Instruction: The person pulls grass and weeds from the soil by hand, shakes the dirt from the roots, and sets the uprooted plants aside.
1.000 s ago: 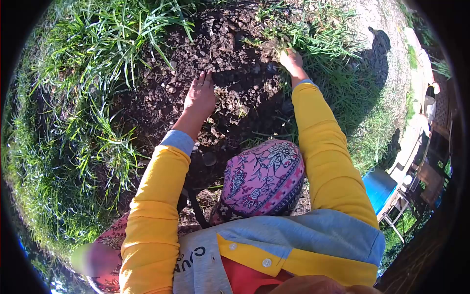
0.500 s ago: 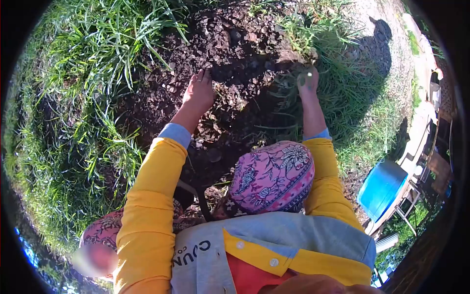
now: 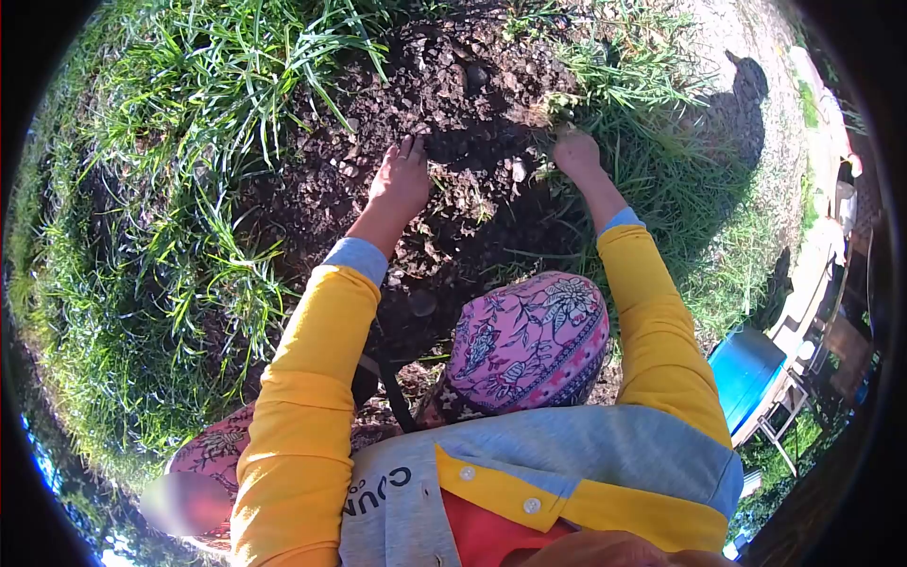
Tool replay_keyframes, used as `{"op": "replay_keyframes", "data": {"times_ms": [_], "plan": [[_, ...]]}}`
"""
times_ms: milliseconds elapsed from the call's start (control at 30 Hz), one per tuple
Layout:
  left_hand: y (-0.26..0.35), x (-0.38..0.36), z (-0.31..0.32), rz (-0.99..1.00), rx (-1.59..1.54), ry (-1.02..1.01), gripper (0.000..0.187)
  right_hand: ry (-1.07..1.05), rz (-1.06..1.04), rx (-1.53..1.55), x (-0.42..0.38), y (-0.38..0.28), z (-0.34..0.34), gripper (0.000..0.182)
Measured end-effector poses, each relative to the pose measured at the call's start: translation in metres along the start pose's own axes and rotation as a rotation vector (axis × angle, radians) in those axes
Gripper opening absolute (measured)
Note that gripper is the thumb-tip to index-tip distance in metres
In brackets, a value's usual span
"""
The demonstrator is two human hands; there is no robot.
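My left hand lies palm down on the dark, crumbly soil, its fingers stretched forward and slightly apart with nothing visible in them. At the border between the soil and the grass, my right hand is closed around a small clump of grass with pale, earthy roots or stems. The clump sticks out beyond the knuckles, and the part inside the fist is hidden. Small stones, such as a pale one, lie in the soil between the hands.
Tall grass grows thickly on the left, and more grass borders the soil on the right. My knee in pink patterned cloth is close below the hands. A blue tub stands at the lower right beside a pale edging.
My right hand has moved left toward the soil, and the grass clump has shifted with it. My left hand stays on the soil in nearly the same place. The view has shifted slightly.
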State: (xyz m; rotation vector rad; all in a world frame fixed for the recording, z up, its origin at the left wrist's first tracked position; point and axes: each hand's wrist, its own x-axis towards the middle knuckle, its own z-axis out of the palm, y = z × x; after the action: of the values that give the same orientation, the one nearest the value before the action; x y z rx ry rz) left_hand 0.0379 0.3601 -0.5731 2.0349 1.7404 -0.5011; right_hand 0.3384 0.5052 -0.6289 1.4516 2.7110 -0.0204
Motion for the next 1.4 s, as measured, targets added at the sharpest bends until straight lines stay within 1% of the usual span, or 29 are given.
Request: {"op": "replay_keyframes", "data": {"times_ms": [100, 167, 233, 267, 300, 367, 433, 467, 500, 533, 633, 700, 733, 767, 833, 900, 967, 1067, 1100, 1167, 1200, 1267, 1300, 1333, 1367, 1400], "plan": [[0.003, -0.001, 0.001, -0.008, 0.045, 0.008, 0.057, -0.004, 0.052, -0.014, 0.032, -0.01, -0.034, 0.023], [0.003, 0.006, 0.011, -0.01, 0.064, 0.049, 0.058, 0.038, 0.049, -0.064, 0.062, -0.006, -0.041, 0.024], [0.003, 0.005, 0.013, -0.016, 0.053, 0.065, 0.059, 0.267, -0.072, -0.122, 0.091, 0.002, -0.045, 0.025], [0.002, 0.004, 0.013, 0.01, 0.057, 0.092, 0.054, 0.099, -0.042, -0.163, 0.104, 0.008, -0.051, 0.027], [0.003, 0.003, 0.011, 0.012, 0.055, 0.088, 0.053, 0.124, -0.053, -0.196, 0.115, 0.02, -0.042, 0.026], [0.003, 0.001, 0.006, 0.02, 0.054, 0.074, 0.053, -0.025, 0.16, -0.184, 0.139, 0.038, -0.03, 0.026], [0.001, 0.002, 0.013, 0.02, 0.072, 0.098, 0.052, -0.048, 0.335, -0.086, 0.14, 0.046, -0.018, 0.027], [0.002, 0.001, 0.012, 0.02, 0.076, 0.094, 0.052, -0.196, 0.346, -0.014, 0.142, 0.055, -0.013, 0.027], [0.003, 0.001, 0.01, 0.021, 0.079, 0.094, 0.052, -0.147, 0.144, -0.043, 0.141, 0.077, 0.012, 0.023], [0.003, 0.0, 0.006, 0.016, 0.044, 0.071, 0.051, -0.136, 0.319, 0.059, 0.144, 0.071, 0.008, 0.02], [0.002, -0.001, 0.008, 0.018, 0.003, 0.094, 0.05, -0.232, 0.356, -0.042, 0.151, 0.07, 0.007, 0.02], [0.003, -0.001, 0.009, 0.014, 0.016, 0.081, 0.048, -0.369, 0.499, 0.09, 0.154, 0.068, -0.004, 0.019], [0.003, -0.001, 0.008, 0.009, 0.015, 0.071, 0.047, -0.4, 0.522, 0.076, 0.16, 0.066, -0.011, 0.017], [0.003, 0.0, 0.007, 0.006, 0.015, 0.062, 0.047, -0.426, 0.462, 0.026, 0.16, 0.063, -0.018, 0.02], [0.002, 0.002, 0.01, 0.003, -0.006, 0.066, 0.046, -0.345, 0.436, -0.056, 0.165, 0.071, -0.012, 0.025], [0.001, 0.003, 0.012, 0.001, -0.009, 0.063, 0.046, -0.432, 0.308, -0.142, 0.173, 0.089, -0.01, 0.028], [0.002, 0.002, 0.009, -0.001, -0.003, 0.047, 0.046, -0.44, 0.274, -0.044, 0.173, 0.103, -0.009, 0.029], [0.004, 0.003, 0.012, -0.014, 0.003, 0.068, 0.047, -0.526, 0.54, -0.078, 0.178, 0.097, -0.007, 0.029], [0.004, 0.002, 0.013, -0.019, 0.016, 0.095, 0.047, -0.494, 0.492, -0.092, 0.175, 0.094, -0.004, 0.028], [0.004, 0.001, 0.013, -0.015, 0.023, 0.084, 0.046, -0.425, 0.397, -0.123, 0.165, 0.092, 0.001, 0.027], [0.004, 0.001, 0.012, -0.008, 0.029, 0.079, 0.046, -0.103, 0.192, -0.028, 0.146, 0.094, 0.009, 0.027], [0.004, 0.002, 0.013, -0.009, 0.003, 0.101, 0.046, -0.321, 0.347, -0.037, 0.158, 0.102, 0.012, 0.028], [0.003, 0.002, 0.014, -0.015, -0.011, 0.111, 0.046, -0.429, 0.419, -0.041, 0.162, 0.096, 0.003, 0.029], [0.003, 0.001, 0.01, -0.004, -0.016, 0.065, 0.048, -0.371, 0.354, -0.118, 0.157, 0.092, -0.002, 0.029], [0.003, 0.001, 0.01, 0.001, 0.003, 0.067, 0.048, -0.082, 0.134, -0.092, 0.144, 0.119, 0.026, 0.027], [0.004, -0.001, 0.006, 0.015, -0.01, 0.071, 0.047, -0.351, 0.352, -0.097, 0.155, 0.112, 0.012, 0.026]]}}
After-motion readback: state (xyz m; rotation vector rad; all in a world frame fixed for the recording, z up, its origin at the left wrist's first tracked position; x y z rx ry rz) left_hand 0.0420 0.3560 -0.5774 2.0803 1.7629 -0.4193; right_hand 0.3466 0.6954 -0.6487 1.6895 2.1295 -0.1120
